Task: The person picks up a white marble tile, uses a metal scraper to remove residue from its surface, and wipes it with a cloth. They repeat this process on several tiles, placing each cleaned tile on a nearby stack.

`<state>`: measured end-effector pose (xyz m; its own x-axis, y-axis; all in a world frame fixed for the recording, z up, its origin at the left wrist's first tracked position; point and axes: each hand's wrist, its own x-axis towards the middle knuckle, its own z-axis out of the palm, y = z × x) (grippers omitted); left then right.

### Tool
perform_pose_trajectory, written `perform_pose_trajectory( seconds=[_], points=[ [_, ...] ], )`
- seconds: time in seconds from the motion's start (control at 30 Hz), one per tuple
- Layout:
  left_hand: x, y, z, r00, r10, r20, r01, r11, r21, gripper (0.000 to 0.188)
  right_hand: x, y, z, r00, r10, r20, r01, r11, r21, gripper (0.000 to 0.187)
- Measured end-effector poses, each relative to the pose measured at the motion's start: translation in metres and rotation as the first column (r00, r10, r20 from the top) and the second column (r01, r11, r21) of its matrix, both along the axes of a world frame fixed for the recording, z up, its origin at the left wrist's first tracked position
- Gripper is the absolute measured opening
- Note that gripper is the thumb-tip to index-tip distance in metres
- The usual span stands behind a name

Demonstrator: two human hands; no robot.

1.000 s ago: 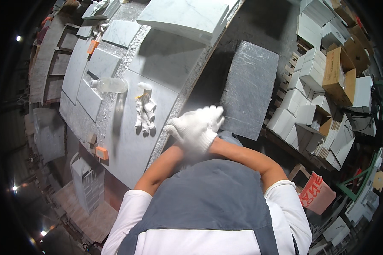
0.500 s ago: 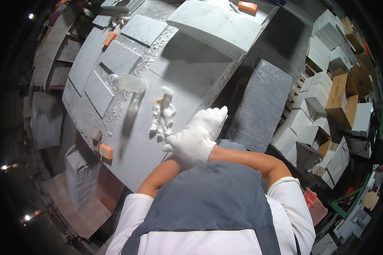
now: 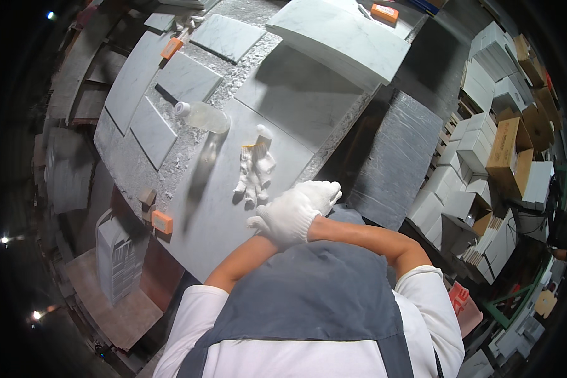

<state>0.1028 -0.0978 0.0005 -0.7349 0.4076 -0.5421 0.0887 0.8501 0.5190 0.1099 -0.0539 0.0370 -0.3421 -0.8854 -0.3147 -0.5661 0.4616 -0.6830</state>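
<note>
Both hands wear white knit work gloves and are pressed together in front of my apron. My right hand (image 3: 288,217) lies across my left hand and wrist, closed around the white glove there; its fingers are partly hidden. From beneath it, my left hand (image 3: 326,191) points up and to the right, fingers stretched out and holding nothing. Just beyond them, a loose pair of white gloves (image 3: 254,171) with a yellow-edged cuff lies on a pale marble slab (image 3: 217,230). Left of these gloves, a clear bottle (image 3: 206,118) with a white cap stands on the slab.
Several marble tiles (image 3: 189,80) lie on the dusty table, with orange blocks (image 3: 162,222) around its edges. A thick stack of marble slabs (image 3: 340,41) stands at the far side. To the right are a grey wrapped block (image 3: 397,160), white boxes (image 3: 479,148) and an open carton (image 3: 509,154).
The table and its contents have shifted slightly right and down in the picture. My gloved hands stay together, with my left fingertips a little lower.
</note>
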Motion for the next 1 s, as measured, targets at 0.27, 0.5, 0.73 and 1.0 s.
perform_pose_trajectory(
  seconds=[0.27, 0.5, 0.73, 1.0],
  points=[
    [0.014, -0.019, -0.006, 0.999, 0.034, -0.03, -0.036, 0.998, -0.05, 0.026, -0.002, -0.018, 0.01, 0.99, 0.138, -0.029, -0.137, 0.99, 0.03, 0.049],
    [0.02, -0.021, -0.028, 0.972, 0.234, 0.028, -0.235, 0.971, 0.033, 0.029, 0.001, -0.014, 0.036, 0.982, 0.182, -0.045, -0.178, 0.981, 0.076, 0.056],
    [0.007, -0.014, 0.004, 0.951, 0.301, -0.068, -0.309, 0.923, -0.231, 0.03, 0.009, -0.028, -0.002, 0.975, 0.188, -0.118, -0.198, 0.977, -0.084, 0.06],
    [0.0, -0.019, -0.015, 0.933, 0.313, -0.179, -0.329, 0.942, -0.062, 0.025, -0.008, -0.016, 0.008, 0.98, 0.138, -0.145, -0.155, 0.981, -0.116, 0.054]
  ],
)
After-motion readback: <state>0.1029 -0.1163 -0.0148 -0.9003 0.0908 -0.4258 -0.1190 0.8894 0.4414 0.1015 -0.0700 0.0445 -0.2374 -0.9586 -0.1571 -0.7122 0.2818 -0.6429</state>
